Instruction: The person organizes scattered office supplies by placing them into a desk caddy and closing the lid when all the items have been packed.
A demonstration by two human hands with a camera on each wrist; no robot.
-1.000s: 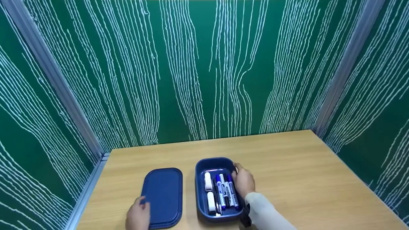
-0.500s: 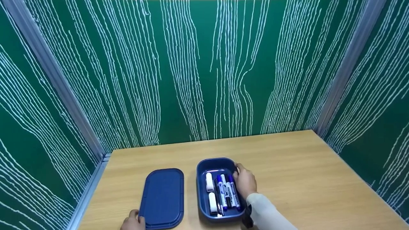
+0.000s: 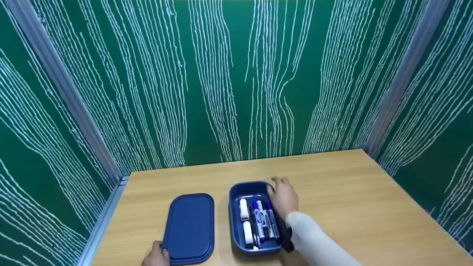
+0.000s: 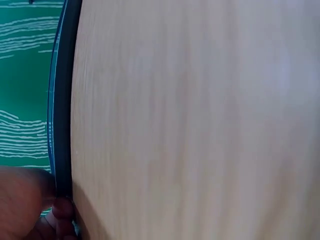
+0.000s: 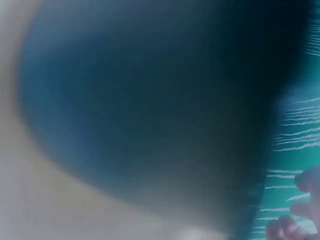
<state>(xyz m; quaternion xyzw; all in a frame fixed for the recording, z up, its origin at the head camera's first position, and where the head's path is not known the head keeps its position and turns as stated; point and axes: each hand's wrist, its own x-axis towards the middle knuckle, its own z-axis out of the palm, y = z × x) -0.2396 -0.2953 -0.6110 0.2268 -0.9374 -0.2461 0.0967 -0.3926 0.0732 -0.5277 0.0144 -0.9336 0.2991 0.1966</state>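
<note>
A dark blue lid [image 3: 190, 225] lies flat in the head view, left of a matching open box [image 3: 232, 221]. At the lid's near left corner, my left hand [image 3: 156, 255] pinches the edge. The left wrist view shows the lid edge-on [image 4: 63, 100], between thumb and fingers of that hand [image 4: 22, 205]. My right hand [image 3: 285, 197] is at the box's far right corner, thumb by the rim and fingers loosely bent beyond it. Inside the box lie several blue-capped markers [image 3: 265, 223] and two white rounded pieces [image 3: 244, 210]. The right wrist view is mostly the blurred box wall [image 5: 125, 100].
The wooden table [image 3: 332, 192] meets a green wall [image 3: 207, 140] with wavy white lines at its far edge. Grey metal posts [image 3: 74, 96] stand at the corners. Similar green panels [image 3: 425, 188] flank both sides.
My left hand has moved down along the lid's left side to its near corner and taken hold there. My right hand's fingers have loosened from the box rim and lifted slightly away.
</note>
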